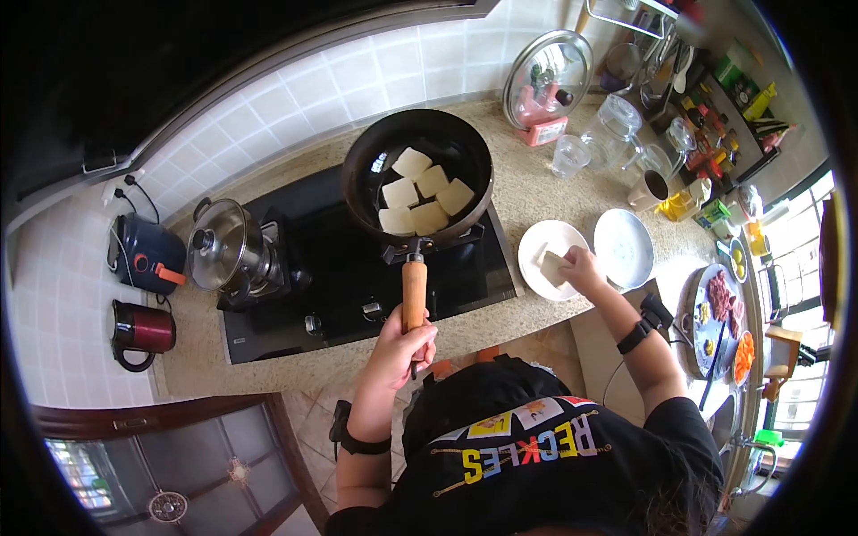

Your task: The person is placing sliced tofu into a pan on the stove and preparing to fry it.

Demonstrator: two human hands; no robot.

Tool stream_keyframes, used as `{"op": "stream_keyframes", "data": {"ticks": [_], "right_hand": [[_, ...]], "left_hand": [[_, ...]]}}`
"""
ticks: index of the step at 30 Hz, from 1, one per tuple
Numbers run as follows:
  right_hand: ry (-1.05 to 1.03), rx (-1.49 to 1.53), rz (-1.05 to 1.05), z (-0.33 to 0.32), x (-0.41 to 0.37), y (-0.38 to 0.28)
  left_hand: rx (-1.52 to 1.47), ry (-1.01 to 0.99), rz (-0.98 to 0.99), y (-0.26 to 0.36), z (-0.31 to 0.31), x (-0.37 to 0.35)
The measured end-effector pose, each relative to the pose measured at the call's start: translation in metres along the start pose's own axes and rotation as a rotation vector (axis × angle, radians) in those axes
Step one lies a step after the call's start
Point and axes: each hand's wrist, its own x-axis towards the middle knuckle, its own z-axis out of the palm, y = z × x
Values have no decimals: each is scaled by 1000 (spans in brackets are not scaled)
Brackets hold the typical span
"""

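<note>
My left hand [402, 347] is wrapped round the wooden handle [414, 295] of a dark wok [357, 201] on the stove. Several white tofu slices [433, 181] lie flat inside the wok, side by side. Over a white plate [529, 234] to the right of the stove, my right hand [583, 271] pinches a tofu slice [554, 268]. Another pale piece seems to lie on that plate, partly covered by the held one. A second white plate [626, 248] stands just right of my right hand.
A lidded steel pot [217, 246] sits on the left burner of the black stove [331, 295]. A glass lid [545, 80] leans in a pink stand behind. Clear jugs [612, 129] and a dark-filled cup [648, 189] stand at the back right. A board with meat [719, 299] lies far right.
</note>
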Motion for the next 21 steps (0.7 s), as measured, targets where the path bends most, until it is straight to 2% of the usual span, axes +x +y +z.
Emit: {"op": "stream_keyframes", "data": {"ticks": [2,4,5,8,10,12,13,15,18,20,21], "right_hand": [[31,-7,-45,-15,5,-5],[37,-136,-46,-34,4,-29],[73,-135,-139,-46,10,-39],[152,-242,-295,-102,10,-114],[118,-265,-326,-114,14,-142],[61,-274,-380,-125,33,-198],[59,-274,-379,-120,44,-207],[76,-358,-621,-105,72,-230],[-30,-498,-497,-69,99,-269],[-24,-720,-538,-37,122,-282],[-22,-724,-552,-23,139,-280]], "left_hand": [[7,19,21,1,0,-1],[19,44,10,1,4,-3],[14,33,17,0,3,-1],[23,35,22,-1,3,-1],[8,19,26,-5,2,-1],[20,27,33,-4,-1,1],[2,23,36,-6,-2,0],[-13,18,43,-5,-6,3],[28,23,31,-6,-3,3],[7,10,32,-6,-3,1],[37,7,30,-8,-1,2]]}}
